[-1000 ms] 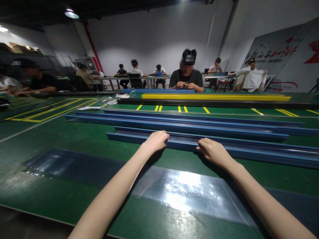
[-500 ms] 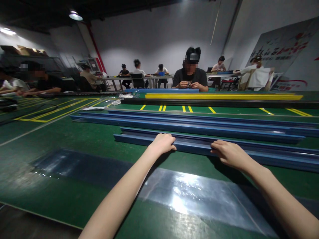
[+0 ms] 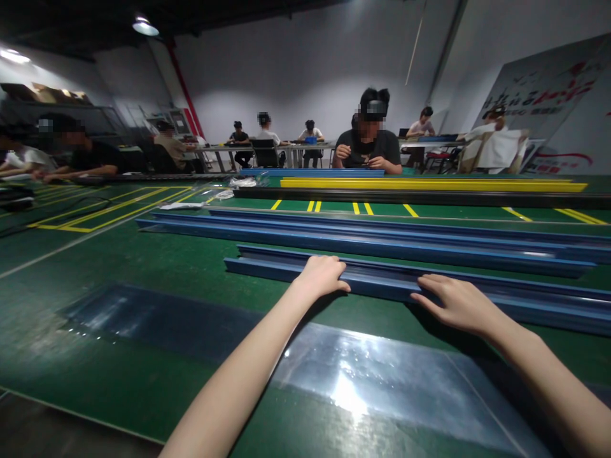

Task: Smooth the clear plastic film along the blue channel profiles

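Observation:
A long blue channel profile (image 3: pixel 377 285) lies on the green table in front of me, its trough facing up. My left hand (image 3: pixel 322 277) is on its near wall, fingers bent over the top edge and thumb along the outer side. Farther right, my right hand (image 3: pixel 453 302) rests at the same near wall with fingers reaching over the edge and the thumb spread away from them. The fingertips inside the trough are partly hidden. Between my forearms and beyond them lies a shiny clear plastic sheet (image 3: pixel 382 362), flat on the table.
More blue channels (image 3: pixel 334 236) lie parallel behind. Farther back are a black strip (image 3: pixel 405 196), a yellow profile (image 3: pixel 429 184) and crumpled clear plastic (image 3: pixel 245 182). Yellow tape lines (image 3: pixel 138 202) mark the table (image 3: pixel 71 267). A person (image 3: pixel 367 143) sits across; several others work around.
My right thumb has spread away from its fingers, and my left thumb is a little straighter. Both hands and the channel appear slightly farther right as the view shifts.

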`<state>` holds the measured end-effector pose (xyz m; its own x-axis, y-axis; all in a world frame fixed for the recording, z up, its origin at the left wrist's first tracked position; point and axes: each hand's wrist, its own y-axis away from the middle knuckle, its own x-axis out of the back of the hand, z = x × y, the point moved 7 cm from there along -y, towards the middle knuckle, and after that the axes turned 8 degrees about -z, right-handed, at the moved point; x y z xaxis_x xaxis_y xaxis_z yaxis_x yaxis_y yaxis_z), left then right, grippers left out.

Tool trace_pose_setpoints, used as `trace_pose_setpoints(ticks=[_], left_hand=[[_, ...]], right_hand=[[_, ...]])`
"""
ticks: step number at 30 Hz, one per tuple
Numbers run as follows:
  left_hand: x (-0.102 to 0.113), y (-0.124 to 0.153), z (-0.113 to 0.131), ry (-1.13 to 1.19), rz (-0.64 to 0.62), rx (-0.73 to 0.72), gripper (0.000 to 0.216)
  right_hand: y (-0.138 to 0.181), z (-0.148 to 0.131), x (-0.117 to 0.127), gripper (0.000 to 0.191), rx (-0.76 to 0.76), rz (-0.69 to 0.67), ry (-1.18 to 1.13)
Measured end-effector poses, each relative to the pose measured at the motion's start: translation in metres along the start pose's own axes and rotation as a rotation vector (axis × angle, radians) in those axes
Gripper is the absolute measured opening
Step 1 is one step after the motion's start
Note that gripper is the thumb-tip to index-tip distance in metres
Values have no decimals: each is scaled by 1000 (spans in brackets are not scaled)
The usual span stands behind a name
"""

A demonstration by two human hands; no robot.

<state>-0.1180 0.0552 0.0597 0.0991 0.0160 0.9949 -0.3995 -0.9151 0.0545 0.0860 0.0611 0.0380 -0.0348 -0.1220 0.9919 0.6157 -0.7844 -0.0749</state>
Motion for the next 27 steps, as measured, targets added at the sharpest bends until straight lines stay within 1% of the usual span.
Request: trace_pose_setpoints(ticks=[4,8,12,16,22,24,27], left_hand=[[-5,-1,-4,32,-21,20,38],[-6,-1,-5,60,-53,31,41],[-7,0,-7,105,-87,38,44],[-7,1,-11,160,-131,48,45],[-11,3,-22,226,-254,76,44],[-13,2,-27,270,-257,82,41],[-15,0,-32,336,-238,56,39]], right_hand=[[-1,-2,-2,39,24,43,-17],[-1,-7,1,38,73,107,-71],[-2,-11,1,39,94,102,-100],[-2,-11,0,39,92,98,-107],[-3,-12,-2,39,57,88,-100],[-3,-13,-2,39,24,95,-93],[-5,-18,-1,38,-2,135,-15]])
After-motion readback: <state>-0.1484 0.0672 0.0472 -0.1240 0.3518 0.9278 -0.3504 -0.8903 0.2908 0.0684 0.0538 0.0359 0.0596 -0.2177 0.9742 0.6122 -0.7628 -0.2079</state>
